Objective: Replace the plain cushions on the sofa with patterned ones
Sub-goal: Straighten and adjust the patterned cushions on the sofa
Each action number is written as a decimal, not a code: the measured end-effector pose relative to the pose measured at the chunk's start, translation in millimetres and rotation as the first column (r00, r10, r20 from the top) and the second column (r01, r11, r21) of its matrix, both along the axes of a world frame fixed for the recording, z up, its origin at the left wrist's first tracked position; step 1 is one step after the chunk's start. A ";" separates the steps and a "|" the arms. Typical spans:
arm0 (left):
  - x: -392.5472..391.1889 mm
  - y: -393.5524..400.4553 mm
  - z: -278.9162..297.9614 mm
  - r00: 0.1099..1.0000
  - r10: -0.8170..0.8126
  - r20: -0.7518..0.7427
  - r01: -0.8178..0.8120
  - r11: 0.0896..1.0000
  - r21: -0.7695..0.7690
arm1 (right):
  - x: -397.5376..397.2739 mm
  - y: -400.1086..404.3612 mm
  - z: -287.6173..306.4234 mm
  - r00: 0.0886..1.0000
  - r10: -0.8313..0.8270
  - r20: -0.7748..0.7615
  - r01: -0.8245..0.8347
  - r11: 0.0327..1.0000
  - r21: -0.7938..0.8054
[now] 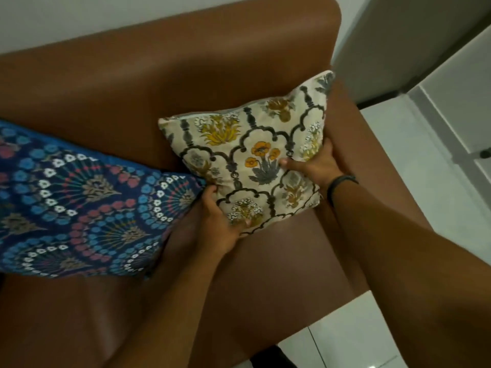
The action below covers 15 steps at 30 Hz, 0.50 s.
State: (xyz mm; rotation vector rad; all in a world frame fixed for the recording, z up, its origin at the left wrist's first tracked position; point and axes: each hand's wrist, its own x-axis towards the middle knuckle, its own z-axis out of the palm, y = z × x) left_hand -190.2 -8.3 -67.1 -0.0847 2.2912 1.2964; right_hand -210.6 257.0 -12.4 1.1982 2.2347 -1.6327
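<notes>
A cream cushion (247,155) printed with yellow flowers and grey arches leans against the backrest in the right corner of the brown leather sofa (164,73). My left hand (220,224) grips its lower left corner. My right hand (316,163) holds its right edge, thumb pressed on the front; a dark band circles that wrist. A blue cushion (79,208) with red, white and light-blue fan patterns lies on the seat to the left, touching the cream one. No plain cushion is in view.
The sofa's right armrest (372,144) runs just behind my right hand. White tiled floor (430,197) lies beyond it on the right and at the bottom. A white wall (79,19) stands behind the backrest.
</notes>
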 end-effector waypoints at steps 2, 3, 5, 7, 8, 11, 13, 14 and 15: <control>3.5 7.8 -1.5 0.997 0.083 0.008 -0.083 0.996 0.045 | -0.4 -3.3 0.3 0.999 0.024 -0.032 -0.021 0.996 0.082; 6.1 11.9 0.4 0.992 0.125 0.011 -0.126 0.988 0.087 | 3.4 -8.0 6.6 0.998 0.029 -0.061 -0.019 0.987 0.158; 11.3 20.8 7.4 0.979 0.202 0.033 -0.205 0.963 0.175 | 14.0 -19.2 31.4 0.988 0.041 -0.148 0.016 0.932 0.363; 12.3 33.2 17.2 0.964 0.255 0.073 -0.266 0.929 0.259 | 22.4 -24.6 59.9 0.972 0.077 -0.223 0.073 0.801 0.594; 10.7 41.8 22.8 0.961 0.259 0.094 -0.275 0.917 0.288 | 23.4 -23.8 72.7 0.966 0.096 -0.241 0.098 0.726 0.681; 1.7 69.6 30.6 0.972 0.179 0.152 -0.221 0.916 0.334 | 17.4 -5.2 93.8 0.970 0.124 -0.211 0.089 0.625 0.776; -3.9 83.3 29.6 0.970 0.134 0.203 -0.196 0.925 0.326 | 12.5 13.8 91.0 0.988 0.117 -0.096 -0.004 0.653 0.757; -5.8 86.7 26.3 0.970 0.130 0.205 -0.192 0.929 0.316 | 9.8 21.8 85.8 0.992 0.116 -0.041 -0.049 0.679 0.733; -6.1 89.6 19.7 0.972 0.132 0.193 -0.188 0.933 0.308 | 7.4 29.8 78.6 0.992 0.126 -0.005 -0.086 0.701 0.708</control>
